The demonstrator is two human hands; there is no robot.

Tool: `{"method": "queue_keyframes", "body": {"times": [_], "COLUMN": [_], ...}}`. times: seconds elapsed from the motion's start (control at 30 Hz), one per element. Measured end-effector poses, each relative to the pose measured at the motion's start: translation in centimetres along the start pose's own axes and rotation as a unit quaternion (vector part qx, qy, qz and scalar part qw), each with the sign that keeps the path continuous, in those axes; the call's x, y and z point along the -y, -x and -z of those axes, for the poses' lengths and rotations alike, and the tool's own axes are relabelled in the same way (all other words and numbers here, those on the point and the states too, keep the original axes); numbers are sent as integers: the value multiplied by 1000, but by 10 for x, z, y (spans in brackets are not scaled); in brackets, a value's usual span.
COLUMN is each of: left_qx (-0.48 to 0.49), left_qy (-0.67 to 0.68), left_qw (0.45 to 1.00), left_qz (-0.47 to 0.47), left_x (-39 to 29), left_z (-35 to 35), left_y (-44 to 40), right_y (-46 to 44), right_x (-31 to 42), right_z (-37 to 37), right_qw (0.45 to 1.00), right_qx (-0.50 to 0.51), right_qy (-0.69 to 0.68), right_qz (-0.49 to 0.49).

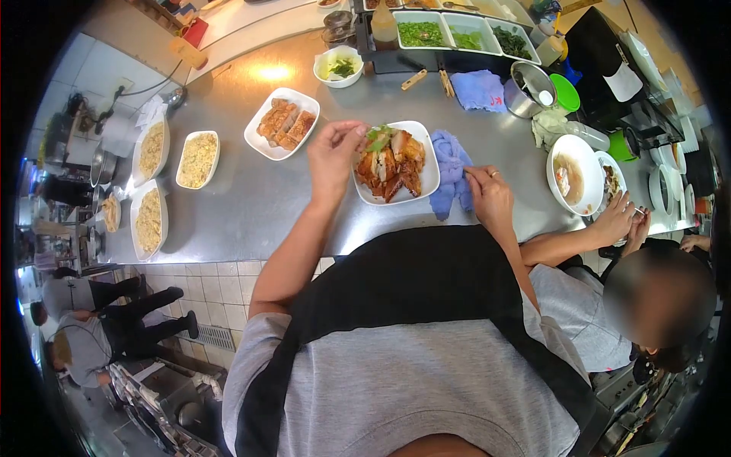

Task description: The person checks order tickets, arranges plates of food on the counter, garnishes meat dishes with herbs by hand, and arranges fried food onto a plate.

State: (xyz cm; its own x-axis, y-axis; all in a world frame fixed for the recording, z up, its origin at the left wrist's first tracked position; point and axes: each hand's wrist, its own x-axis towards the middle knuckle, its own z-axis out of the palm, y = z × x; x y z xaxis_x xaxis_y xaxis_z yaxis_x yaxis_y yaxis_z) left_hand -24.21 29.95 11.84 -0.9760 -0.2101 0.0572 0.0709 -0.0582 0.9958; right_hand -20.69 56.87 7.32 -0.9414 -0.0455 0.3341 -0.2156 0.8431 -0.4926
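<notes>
A white square plate (432,179) holds browned, cut chicken (390,169) with a green herb sprig (378,138) on top. At the plate's upper left edge, my left hand (337,152) has its fingers pinched together beside the sprig; whether they grip its end is too small to tell. A crumpled blue cloth (451,171) lies against the plate's right side. My right hand (489,192) rests at the cloth's right edge with its fingertips closed on it. Another white plate with sliced browned meat (286,124) stands to the upper left.
Several dishes of fried rice (199,160) stand at the left. Garnish trays (421,33), a folded blue cloth (478,91) and a metal pot (531,89) line the back. At the right, a co-worker's hands (615,222) are near a white bowl (574,175). People stand at the lower left.
</notes>
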Motion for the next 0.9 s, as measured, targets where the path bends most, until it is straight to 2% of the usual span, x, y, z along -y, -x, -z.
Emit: {"method": "queue_keyframes", "body": {"times": [0.03, 0.17, 0.27, 0.37, 0.47, 0.57, 0.67, 0.9], "left_qx": [-49, -73, -79, -68, -35, -11, 14, 44], "left_qy": [-16, -197, -181, -189, -333, -437, -489, -487], "left_qw": [998, 940, 939, 917, 819, 776, 769, 766], "left_qz": [-19, -269, -281, -344, -465, -454, -410, -416], "left_x": [7, 27, 24, 15, 15, 19, 22, 26], "left_z": [-2, -4, -9, -19, -20, -25, -29, -33], "left_y": [6, 24, 29, 27, 21, 33, 40, 43], "right_y": [-1, 2, 2, 1, 0, 1, 0, 4], "right_x": [-1, 0, -1, 2, -1, -2, -4, -9], "right_z": [-5, -11, -6, -7, -11, -8, -12, -13], "right_qw": [999, 996, 996, 997, 997, 996, 996, 996], "right_qx": [-14, 28, 39, 41, 46, 55, 55, 38], "right_qy": [21, 79, 74, 63, 67, 68, 65, 64], "right_qz": [21, 39, 33, 12, 11, 17, 20, 53]}}
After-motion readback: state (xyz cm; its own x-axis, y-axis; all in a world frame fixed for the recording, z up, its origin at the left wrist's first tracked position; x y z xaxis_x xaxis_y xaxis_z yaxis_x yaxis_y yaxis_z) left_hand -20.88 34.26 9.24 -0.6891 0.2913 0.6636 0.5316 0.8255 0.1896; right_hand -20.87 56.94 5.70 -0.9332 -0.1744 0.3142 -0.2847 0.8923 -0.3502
